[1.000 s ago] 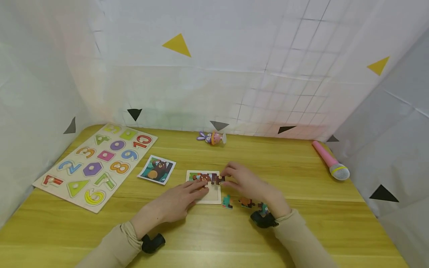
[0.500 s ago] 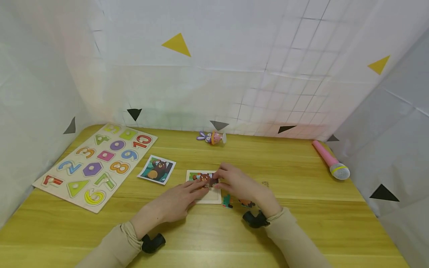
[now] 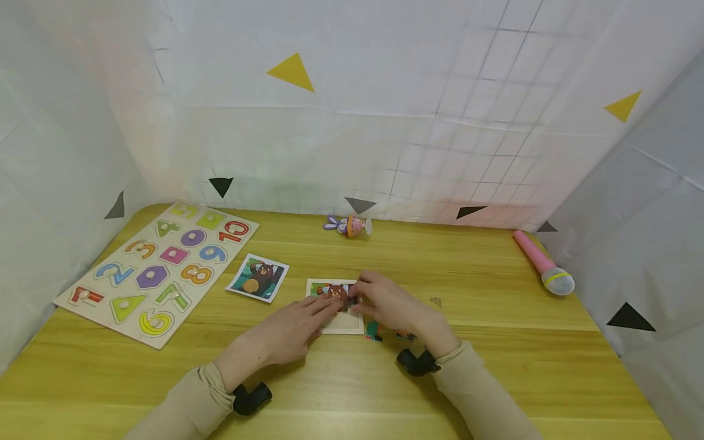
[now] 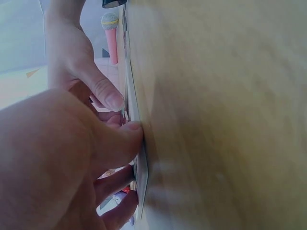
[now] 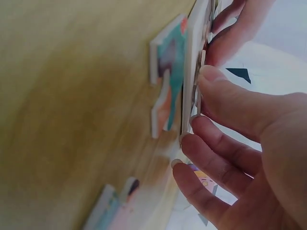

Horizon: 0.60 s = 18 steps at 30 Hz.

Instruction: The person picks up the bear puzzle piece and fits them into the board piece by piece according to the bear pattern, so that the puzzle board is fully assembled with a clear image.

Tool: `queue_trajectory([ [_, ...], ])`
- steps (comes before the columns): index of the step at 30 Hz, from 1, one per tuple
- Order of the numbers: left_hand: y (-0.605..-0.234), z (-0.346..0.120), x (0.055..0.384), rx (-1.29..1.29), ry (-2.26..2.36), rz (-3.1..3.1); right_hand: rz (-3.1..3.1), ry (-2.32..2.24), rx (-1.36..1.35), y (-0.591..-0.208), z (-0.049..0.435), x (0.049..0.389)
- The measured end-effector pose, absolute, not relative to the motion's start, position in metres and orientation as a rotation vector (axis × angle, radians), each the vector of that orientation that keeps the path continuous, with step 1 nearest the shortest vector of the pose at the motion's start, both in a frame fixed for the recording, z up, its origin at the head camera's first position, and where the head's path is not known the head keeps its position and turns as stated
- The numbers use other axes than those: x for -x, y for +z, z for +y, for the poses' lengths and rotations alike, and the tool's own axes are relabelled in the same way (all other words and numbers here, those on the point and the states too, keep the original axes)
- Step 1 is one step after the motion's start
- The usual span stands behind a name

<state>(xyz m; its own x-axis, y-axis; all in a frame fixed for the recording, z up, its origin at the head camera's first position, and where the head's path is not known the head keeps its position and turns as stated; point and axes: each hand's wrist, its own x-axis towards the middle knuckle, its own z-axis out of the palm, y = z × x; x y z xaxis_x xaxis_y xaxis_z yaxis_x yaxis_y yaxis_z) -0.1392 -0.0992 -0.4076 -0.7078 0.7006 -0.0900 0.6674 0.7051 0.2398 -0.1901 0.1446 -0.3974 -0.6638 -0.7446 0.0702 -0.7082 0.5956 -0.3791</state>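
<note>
A small wooden puzzle board (image 3: 352, 324) lies mid-table, its upper part filled with bear-picture pieces (image 3: 333, 289). My left hand (image 3: 288, 330) rests its extended fingers on the board and the pieces at its left and middle. At the upper right of the board, my right hand (image 3: 395, 304) pinches a puzzle piece (image 5: 199, 98) between thumb and fingers; the piece is mostly covered by them. A teal loose piece (image 3: 374, 330) lies beside the board's lower right corner. Another loose piece (image 3: 406, 335) is partly hidden under my right hand.
A bear picture card (image 3: 258, 278) lies left of the board. Further left is a number-and-shape peg board (image 3: 159, 269). A rabbit figure (image 3: 349, 226) lies at the back, and a pink toy microphone (image 3: 544, 264) at the right. White sheeting (image 3: 374, 146) encloses the table.
My right hand has moved left with the puzzle piece, from the board's right edge into its upper right corner, then slightly lower. The left hand has stayed in place.
</note>
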Motion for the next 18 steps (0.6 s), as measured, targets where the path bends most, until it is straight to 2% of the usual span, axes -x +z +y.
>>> queue_trajectory([
  [18, -0.4099, -0.0986, 0.1388, -1.156, 0.273, 2.749, 2.719, -0.653, 1.088, -0.3972, 0.1448, 0.1911],
])
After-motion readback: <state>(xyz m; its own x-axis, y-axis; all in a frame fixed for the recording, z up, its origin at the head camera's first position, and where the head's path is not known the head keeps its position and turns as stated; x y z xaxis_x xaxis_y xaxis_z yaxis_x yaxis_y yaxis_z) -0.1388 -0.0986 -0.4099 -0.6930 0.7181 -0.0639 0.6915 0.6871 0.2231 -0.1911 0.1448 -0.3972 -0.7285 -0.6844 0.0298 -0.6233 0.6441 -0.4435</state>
